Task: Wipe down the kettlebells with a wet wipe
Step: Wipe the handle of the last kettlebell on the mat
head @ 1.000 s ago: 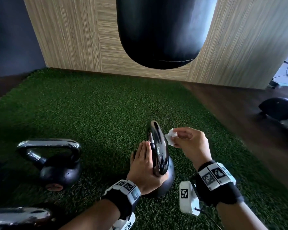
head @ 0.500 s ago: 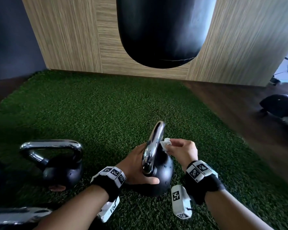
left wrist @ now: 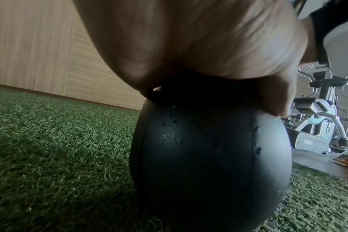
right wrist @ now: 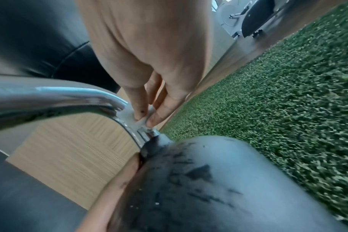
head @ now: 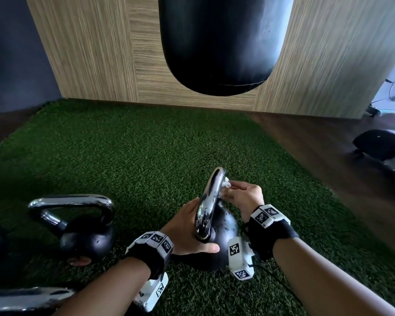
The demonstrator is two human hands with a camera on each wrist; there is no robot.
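A black kettlebell (head: 225,245) with a chrome handle (head: 211,199) stands on green turf, centre front. My left hand (head: 187,233) grips its ball from the left, thumb across the near side; the left wrist view shows the palm (left wrist: 189,39) on top of the wet-spotted ball (left wrist: 209,157). My right hand (head: 240,195) pinches a small white wet wipe (head: 226,183) against the right side of the handle's far upright. The right wrist view shows thumb and fingers of that hand (right wrist: 149,78) pressing the wipe (right wrist: 151,110) onto the chrome handle (right wrist: 60,95) just above the ball (right wrist: 218,180).
A second kettlebell (head: 87,233) stands on the turf to the left, and another chrome handle (head: 25,299) shows at the bottom left. A black punching bag (head: 221,42) hangs ahead before a wood-panelled wall. Exercise machines (head: 383,147) stand on the dark floor to the right.
My left hand slid from the handle's side down onto the ball. My right hand brought the wipe from just beside the handle onto the chrome, and the handle turned slightly.
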